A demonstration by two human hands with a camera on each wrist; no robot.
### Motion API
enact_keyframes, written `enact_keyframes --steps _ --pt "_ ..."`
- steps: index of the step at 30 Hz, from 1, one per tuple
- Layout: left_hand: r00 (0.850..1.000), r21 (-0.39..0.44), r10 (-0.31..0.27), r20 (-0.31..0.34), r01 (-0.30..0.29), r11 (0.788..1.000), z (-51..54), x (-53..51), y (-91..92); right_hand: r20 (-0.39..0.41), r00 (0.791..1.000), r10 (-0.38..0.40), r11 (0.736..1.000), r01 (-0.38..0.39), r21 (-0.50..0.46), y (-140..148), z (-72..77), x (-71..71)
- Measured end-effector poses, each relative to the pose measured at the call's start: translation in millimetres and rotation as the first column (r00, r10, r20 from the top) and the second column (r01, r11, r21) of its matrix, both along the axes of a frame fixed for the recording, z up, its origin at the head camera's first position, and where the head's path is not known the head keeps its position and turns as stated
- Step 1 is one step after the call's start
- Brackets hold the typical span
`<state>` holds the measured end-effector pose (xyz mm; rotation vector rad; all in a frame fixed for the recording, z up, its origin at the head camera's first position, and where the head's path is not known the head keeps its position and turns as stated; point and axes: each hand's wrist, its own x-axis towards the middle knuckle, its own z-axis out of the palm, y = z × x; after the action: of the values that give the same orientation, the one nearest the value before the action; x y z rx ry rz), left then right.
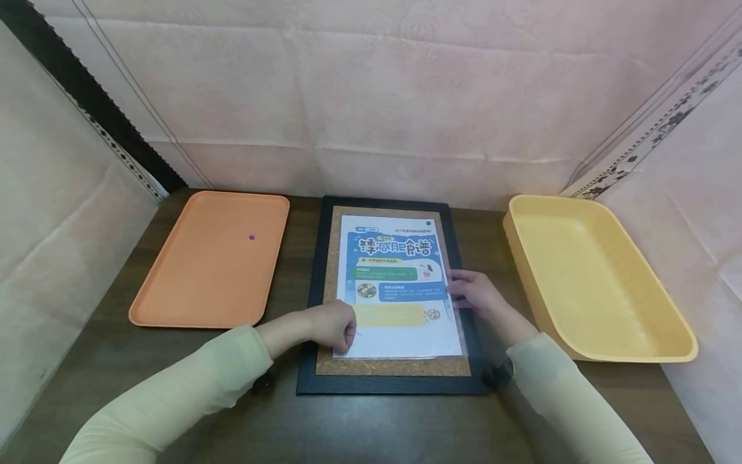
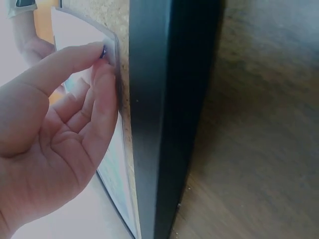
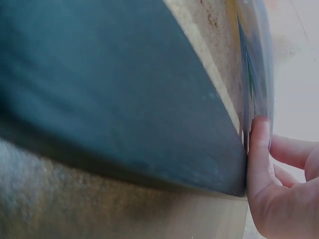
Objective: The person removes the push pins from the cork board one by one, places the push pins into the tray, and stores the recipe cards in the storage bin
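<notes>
A printed sheet [image 1: 400, 338] in a clear cover lies on the cork board [image 1: 394, 367] with a black frame [image 1: 394, 385]. At its lower left corner my left hand [image 1: 333, 325] pinches a small dark pin [image 2: 103, 51] between thumb and finger, its tip against the sheet; the left wrist view shows this hand [image 2: 60, 114] closely. My right hand [image 1: 475, 293] holds the sheet's right edge, and in the right wrist view the fingers of that hand [image 3: 284, 194] lie on both sides of the clear edge. A small dark dot [image 1: 429, 223] marks the sheet's upper right corner.
An orange tray [image 1: 214, 258] with a small purple piece [image 1: 252, 237] on it stands to the left. On the right is a deep yellow tray [image 1: 597, 277], upside down or upright I cannot tell. Pale cloth walls [image 1: 371, 96] enclose the dark wooden table [image 1: 359, 428].
</notes>
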<state>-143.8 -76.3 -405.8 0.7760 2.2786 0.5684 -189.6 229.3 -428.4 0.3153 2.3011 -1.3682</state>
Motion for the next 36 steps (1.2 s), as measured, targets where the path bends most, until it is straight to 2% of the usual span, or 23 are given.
enact_keyframes --steps 10,20,26,31,36 --pt "0.997 -0.015 0.0 0.081 0.002 1.0 0.7 -4.4 0.4 -0.008 1.0 0.005 1.0 -0.005 0.009 0 0.6 2.2" --pt "0.987 -0.047 0.001 0.159 0.006 0.999 8.0 -9.4 1.3 -0.013 1.0 0.0 1.0 0.0 0.011 -1 1.7 1.2" --pt "0.962 -0.001 0.023 0.27 -0.024 1.0 6.1 -15.3 -4.6 -0.015 1.0 0.008 1.0 -0.008 0.006 -1 2.2 0.3" --pt "0.942 0.069 0.03 0.334 -0.056 0.996 0.1 -19.0 -9.2 -0.004 1.0 0.006 1.0 -0.006 0.008 0 1.8 0.0" --pt "0.922 0.134 0.067 0.382 -0.126 0.983 -7.5 -20.6 -14.6 -0.004 1.0 0.002 1.0 -0.002 0.009 0 0.7 1.0"
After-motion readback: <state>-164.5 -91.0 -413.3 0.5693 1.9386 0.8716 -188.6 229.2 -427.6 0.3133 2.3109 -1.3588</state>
